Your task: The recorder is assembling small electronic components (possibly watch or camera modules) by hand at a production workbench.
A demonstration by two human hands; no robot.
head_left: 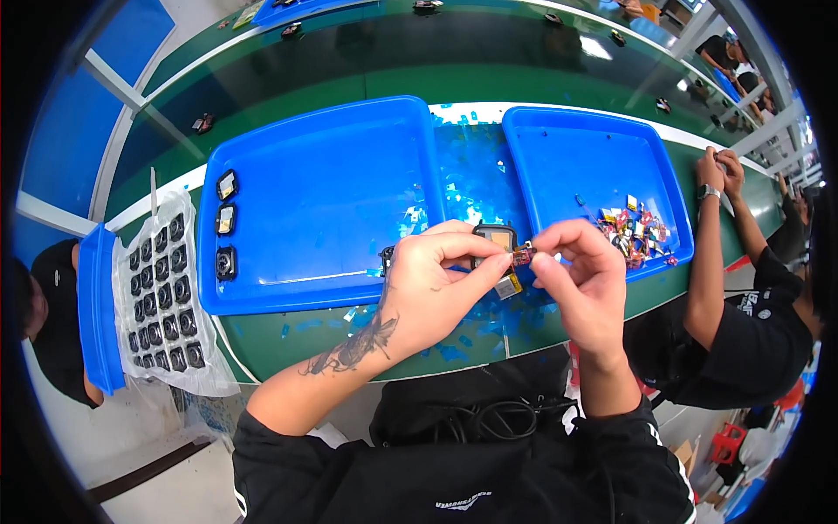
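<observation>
In the head view, the left hand [428, 288] is pinching a small red circuit board [522, 255] between thumb and forefinger, and the right hand [580, 284] is gripping its other end with the fingertips. The board is sitting between the two hands, over the gap separating the left blue tray [305, 166] from the right blue tray [594, 148]. A black case [496, 234] is showing just behind the left fingers, and a silver and yellow battery [509, 286] is showing below the board; whether either is joined to it, I cannot tell. Loose small parts [637, 234] are lying in the right tray, while three black cases [226, 220] are lining the left tray's side.

Judging by the pose, the hands are doing fine fingertip work on the board, and the next move is probably calling for a steady, light pinch.
</observation>
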